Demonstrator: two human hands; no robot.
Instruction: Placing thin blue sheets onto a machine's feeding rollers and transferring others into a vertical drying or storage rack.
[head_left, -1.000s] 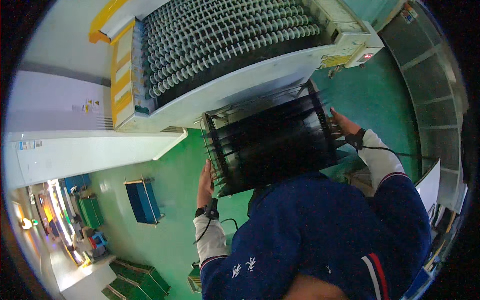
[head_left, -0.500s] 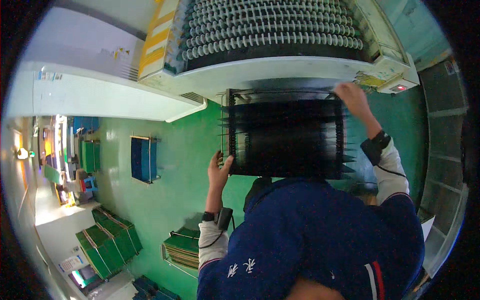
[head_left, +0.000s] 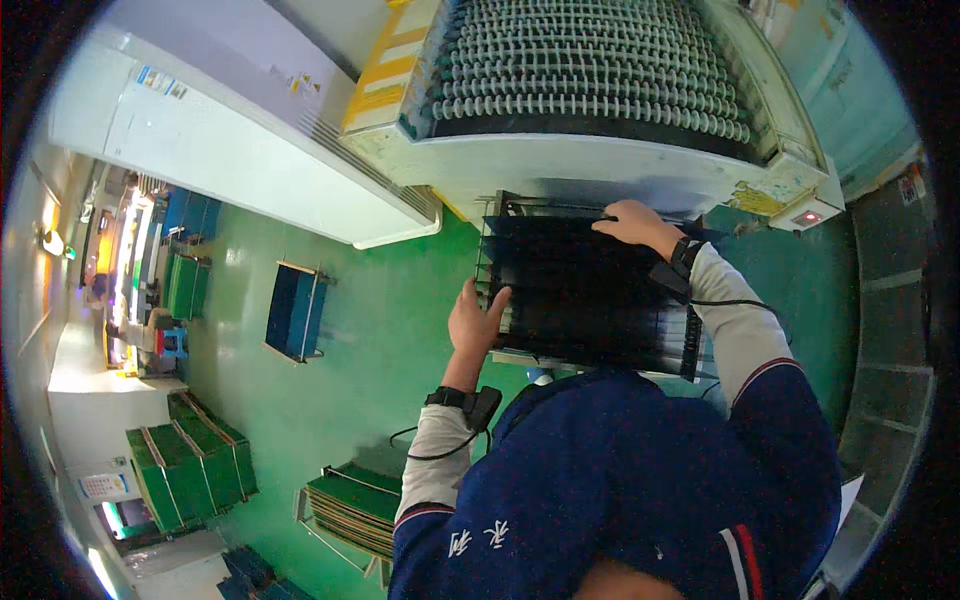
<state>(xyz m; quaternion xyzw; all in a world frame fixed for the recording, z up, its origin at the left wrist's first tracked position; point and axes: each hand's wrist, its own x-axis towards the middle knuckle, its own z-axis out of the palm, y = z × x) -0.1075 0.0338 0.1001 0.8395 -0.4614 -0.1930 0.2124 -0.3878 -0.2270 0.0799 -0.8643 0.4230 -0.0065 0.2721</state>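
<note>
Rack (head_left: 692, 345) | left hand (head_left: 473, 327) alongside, thumb splayed | right hand (head_left: 645, 226) angled inward over far end, fingers half-curled | holds unclear

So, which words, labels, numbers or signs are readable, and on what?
Dark blue fabric jacket: white characters, not copied here.
Long white rectangular cabinet: labels too small to read.
White roller machine: red glow, nothing readable.
Dark grey framed panel: tag, blurred.
White wall sheet: too small.
Black panel rack: no text visible.

The black sheets (head_left: 590, 295) look smooth and faintly glossy, the pale ribbed rollers (head_left: 590, 104) like matt plastic. The blue jacket (head_left: 600, 480) is matt cloth. The green floor (head_left: 385, 290) shines; the white cabinet (head_left: 235, 155) looks smooth and painted.
</note>
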